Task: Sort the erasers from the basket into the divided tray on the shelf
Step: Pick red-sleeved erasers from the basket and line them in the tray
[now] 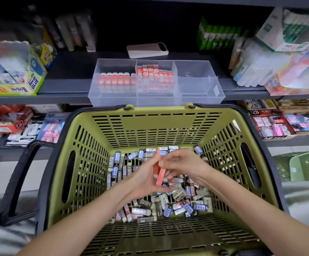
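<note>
POSITION. Both hands are raised over the basket [159,111], above the loose erasers [168,206] on its floor. The left hand [144,182] holds a red eraser [156,168] upright against its palm, with its fingers curled lightly behind it. The right hand [184,163] pinches a pink eraser [160,179] between thumb and fingertips. The two pieces touch. Whether the left hand carries more cannot be told.

DESTINATION. The tray [201,97] stands on the shelf [67,86], just beyond the basket's far rim. Its left compartment holds a row of red-and-white erasers and the middle one holds orange ones. The right compartments show no erasers.

STEP IN HAND (judged). Matching pieces are being gathered into one hand before transfer.

PROCEDURE
1. Seat the pink eraser flat against the red eraser, long sides aligned, before the right hand lets go.
2. Close the left fingers round both so that neither slides out endways.
3. Check colour and label against the tray contents. The labels are too blurred to read here, so confirm at the tray.
4. Lift clear of the far rim, then lower into the matching compartment. Stand the pieces in line with those present rather than dropping them.

CAUTION. The blue and grey erasers in the basket probably belong in the right compartments
</note>
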`<state>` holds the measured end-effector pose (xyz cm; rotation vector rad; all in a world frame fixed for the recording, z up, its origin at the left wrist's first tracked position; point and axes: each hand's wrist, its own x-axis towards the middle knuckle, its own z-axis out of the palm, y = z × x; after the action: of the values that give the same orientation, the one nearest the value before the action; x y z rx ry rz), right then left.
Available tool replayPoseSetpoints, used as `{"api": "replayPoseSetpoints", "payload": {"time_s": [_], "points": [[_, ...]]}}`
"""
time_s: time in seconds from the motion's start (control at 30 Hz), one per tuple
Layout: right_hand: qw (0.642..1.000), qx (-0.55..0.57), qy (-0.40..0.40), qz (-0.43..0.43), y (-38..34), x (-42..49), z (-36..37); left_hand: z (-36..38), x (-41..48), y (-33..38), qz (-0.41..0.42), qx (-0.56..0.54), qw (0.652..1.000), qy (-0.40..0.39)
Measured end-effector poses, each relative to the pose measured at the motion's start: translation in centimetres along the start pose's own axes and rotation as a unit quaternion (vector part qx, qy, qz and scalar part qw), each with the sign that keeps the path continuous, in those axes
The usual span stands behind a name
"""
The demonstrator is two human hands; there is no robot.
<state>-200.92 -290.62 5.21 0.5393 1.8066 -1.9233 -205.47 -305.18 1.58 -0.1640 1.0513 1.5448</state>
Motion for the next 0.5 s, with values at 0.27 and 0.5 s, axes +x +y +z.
{"api": "replayPoseSetpoints", "payload": {"time_s": [0.27,0.5], "points": [[0.971,-0.186,0.1,0.113,3.1,0.1,-5.2,-2.0,0.7,-0.1,0.021,0.005,0.999,0.028],[0.811,-0.546,0.166,0.127,7.8,1.0,-3.1,-2.9,1.9,-1.6,0.008,0.046,0.993,0.107]]}}
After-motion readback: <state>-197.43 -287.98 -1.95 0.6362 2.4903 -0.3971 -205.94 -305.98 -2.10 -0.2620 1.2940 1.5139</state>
